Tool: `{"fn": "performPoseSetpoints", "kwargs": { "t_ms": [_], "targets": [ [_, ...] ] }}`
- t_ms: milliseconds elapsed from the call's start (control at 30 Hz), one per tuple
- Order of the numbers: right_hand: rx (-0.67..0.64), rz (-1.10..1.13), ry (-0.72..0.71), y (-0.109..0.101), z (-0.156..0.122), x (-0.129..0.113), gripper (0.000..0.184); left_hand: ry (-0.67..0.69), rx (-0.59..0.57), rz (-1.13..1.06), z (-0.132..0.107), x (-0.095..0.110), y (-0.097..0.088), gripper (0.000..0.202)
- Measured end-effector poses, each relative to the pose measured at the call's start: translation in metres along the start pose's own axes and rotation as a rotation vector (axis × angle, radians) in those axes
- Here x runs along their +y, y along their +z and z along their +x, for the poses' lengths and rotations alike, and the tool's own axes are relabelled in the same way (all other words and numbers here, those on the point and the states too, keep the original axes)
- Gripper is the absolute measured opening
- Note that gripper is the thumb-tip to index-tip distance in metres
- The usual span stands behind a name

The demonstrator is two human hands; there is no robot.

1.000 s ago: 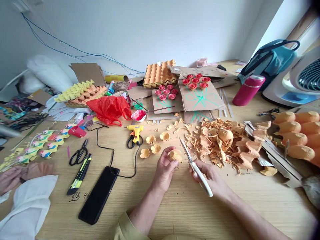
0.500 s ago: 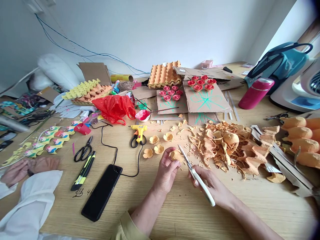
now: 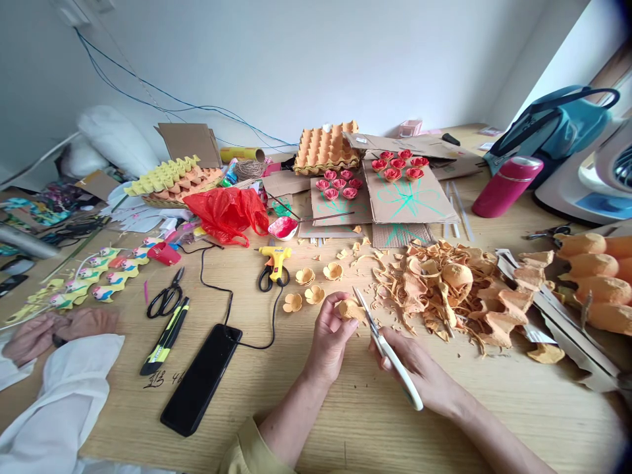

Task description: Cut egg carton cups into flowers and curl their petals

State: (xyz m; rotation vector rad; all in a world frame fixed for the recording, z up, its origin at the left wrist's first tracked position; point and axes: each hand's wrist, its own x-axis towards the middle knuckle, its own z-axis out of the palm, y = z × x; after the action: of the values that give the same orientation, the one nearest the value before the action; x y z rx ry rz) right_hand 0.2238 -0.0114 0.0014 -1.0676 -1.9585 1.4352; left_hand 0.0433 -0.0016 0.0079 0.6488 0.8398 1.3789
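Between the thumb and fingers of my left hand is a small orange egg-carton cup. My right hand grips a pair of white-handled scissors, their blades pointing up and away at the cup's right edge. Whether the blades touch the pulp I cannot tell. Just beyond my left hand lie several cut petal-shaped cups. A heap of orange carton scraps spreads to the right of the scissors.
A yellow glue gun, black scissors, a utility knife and a phone lie left. Red paper flowers stand on cardboard behind. A pink bottle is at right. Another person's hands rest at far left.
The cup in my left hand has tilted slightly, showing more of its side. My right hand and the scissors have shifted a little. The other person's hands stay in place.
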Motion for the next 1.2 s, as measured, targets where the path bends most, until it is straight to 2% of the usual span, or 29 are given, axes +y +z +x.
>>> {"fn": "performPoseSetpoints", "kwargs": {
  "t_ms": [300,633,867,1200],
  "targets": [
    [0.042,0.029,-0.052,0.0001,-0.0011,0.0051,0.028,0.001,0.011,0.068,-0.0028,-0.0041,0.0017,0.042],
    [0.039,-0.051,-0.079,0.0020,0.0004,0.0040,0.021,0.000,-0.007,0.039,-0.0029,-0.0054,0.0021,0.041],
    [0.054,-0.078,-0.101,0.0019,-0.0001,0.0058,0.029,-0.003,-0.047,-0.018,-0.0034,-0.0042,0.0024,0.039],
    [0.076,-0.083,-0.108,0.0032,-0.0006,0.0061,0.032,-0.006,-0.040,-0.056,-0.0039,-0.0003,0.0037,0.041]
  ]
}}
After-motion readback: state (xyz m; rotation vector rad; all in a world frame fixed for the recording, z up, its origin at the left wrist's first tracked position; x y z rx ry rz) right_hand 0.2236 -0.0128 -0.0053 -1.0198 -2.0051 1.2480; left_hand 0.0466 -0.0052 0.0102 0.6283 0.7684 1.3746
